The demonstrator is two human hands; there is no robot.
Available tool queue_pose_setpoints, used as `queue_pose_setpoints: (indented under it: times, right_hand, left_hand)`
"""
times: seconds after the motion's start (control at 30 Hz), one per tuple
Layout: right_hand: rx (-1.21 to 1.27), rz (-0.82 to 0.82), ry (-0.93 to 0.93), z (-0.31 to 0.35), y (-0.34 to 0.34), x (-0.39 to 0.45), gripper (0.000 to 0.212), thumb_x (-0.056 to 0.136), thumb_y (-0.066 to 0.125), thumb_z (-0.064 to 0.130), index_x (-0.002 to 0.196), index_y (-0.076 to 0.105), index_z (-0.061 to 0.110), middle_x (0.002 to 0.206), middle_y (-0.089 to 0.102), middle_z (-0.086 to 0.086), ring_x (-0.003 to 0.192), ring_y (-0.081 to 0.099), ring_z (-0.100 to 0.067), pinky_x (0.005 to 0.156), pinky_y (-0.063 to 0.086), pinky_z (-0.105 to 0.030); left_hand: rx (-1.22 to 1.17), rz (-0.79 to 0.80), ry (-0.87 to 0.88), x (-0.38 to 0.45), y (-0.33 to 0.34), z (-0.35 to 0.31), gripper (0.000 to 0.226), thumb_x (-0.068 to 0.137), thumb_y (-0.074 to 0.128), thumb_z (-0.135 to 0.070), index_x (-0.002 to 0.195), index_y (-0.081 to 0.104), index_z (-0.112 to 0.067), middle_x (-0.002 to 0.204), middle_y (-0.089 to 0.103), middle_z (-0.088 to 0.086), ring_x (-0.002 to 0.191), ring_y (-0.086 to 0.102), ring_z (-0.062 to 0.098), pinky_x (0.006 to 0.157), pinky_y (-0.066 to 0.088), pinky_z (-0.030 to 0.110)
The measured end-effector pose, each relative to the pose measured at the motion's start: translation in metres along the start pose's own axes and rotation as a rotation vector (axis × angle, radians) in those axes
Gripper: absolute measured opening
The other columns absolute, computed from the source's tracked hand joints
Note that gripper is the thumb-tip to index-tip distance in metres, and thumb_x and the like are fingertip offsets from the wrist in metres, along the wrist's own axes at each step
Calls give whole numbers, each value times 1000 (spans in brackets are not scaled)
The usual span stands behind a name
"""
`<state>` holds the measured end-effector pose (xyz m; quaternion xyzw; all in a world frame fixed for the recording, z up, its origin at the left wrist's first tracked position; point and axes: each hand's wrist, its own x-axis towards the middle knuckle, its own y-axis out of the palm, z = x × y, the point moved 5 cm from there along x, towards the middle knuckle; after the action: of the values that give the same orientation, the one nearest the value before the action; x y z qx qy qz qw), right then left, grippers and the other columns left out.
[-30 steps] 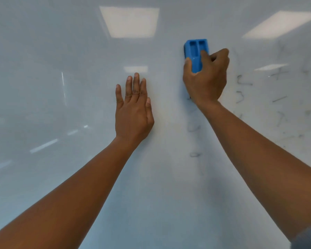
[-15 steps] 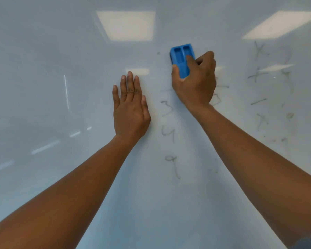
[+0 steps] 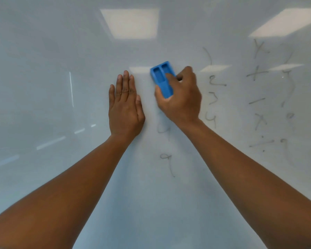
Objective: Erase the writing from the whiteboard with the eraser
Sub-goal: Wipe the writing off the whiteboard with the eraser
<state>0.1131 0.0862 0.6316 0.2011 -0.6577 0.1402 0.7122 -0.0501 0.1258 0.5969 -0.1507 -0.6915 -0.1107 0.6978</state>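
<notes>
The right hand (image 3: 180, 99) grips a blue plastic eraser (image 3: 163, 79), a rectangular block with two hollow slots, against the glossy whiteboard (image 3: 43, 87). The left hand (image 3: 125, 106) lies flat with straight fingers just beside it. Faint grey writing (image 3: 212, 97) runs past the right knuckles and below the wrist.

Likely an office or classroom, glossy whiteboard (image 3: 43, 51), square ceiling light panels (image 3: 130, 23) reflected in it

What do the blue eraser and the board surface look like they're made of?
Eraser: probably moulded hard plastic, matte blue, judging by two crisp rectangular recesses in its back. Whiteboard: smooth glossy white surface, glass or coated panel, I cannot tell which; it mirrors the ceiling lights.
</notes>
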Motion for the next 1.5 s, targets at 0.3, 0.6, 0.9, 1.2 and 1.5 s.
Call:
queue_pose_setpoints:
  times: [0.3,0.6,0.9,1.2,1.5]
  right_hand:
    - [-26,4,84,18,10,-1,42,83,66,46,107,66,11,100,52,-13,87,53,-26,58,50,-35]
    - [-12,-135,252,-28,-13,-39,42,80,70,42,109,69,12,96,53,-13,83,54,-27,57,49,-33]
    - [44,54,66,22,7,-74,43,82,71,42,112,68,11,97,52,-12,84,52,-25,60,49,-34]
    - [36,-124,354,-32,-17,-73,44,82,73,39,114,68,10,99,52,-14,86,52,-24,58,50,-31]
    - [59,105,147,1,-10,-159,44,83,73,38,116,69,11,98,54,-13,85,54,-26,65,53,-39]
  left_hand:
    - [13,-13,-17,-4,2,-3,55,105,27,-21,158,19,-7,166,16,8,154,9,21,127,4,40]
    - [22,-10,-18,-7,2,-2,55,105,27,-20,158,19,-7,166,16,7,154,9,21,127,5,40]
    - [39,-3,-25,-8,2,-2,55,106,25,-22,158,19,-7,166,16,8,154,10,22,127,6,40]
    - [27,-12,-36,-14,2,-3,54,106,25,-21,158,18,-7,166,16,7,154,9,21,127,6,41]
    - [31,14,-56,-39,3,-2,55,106,26,-20,158,18,-7,166,16,8,154,9,22,126,7,42]
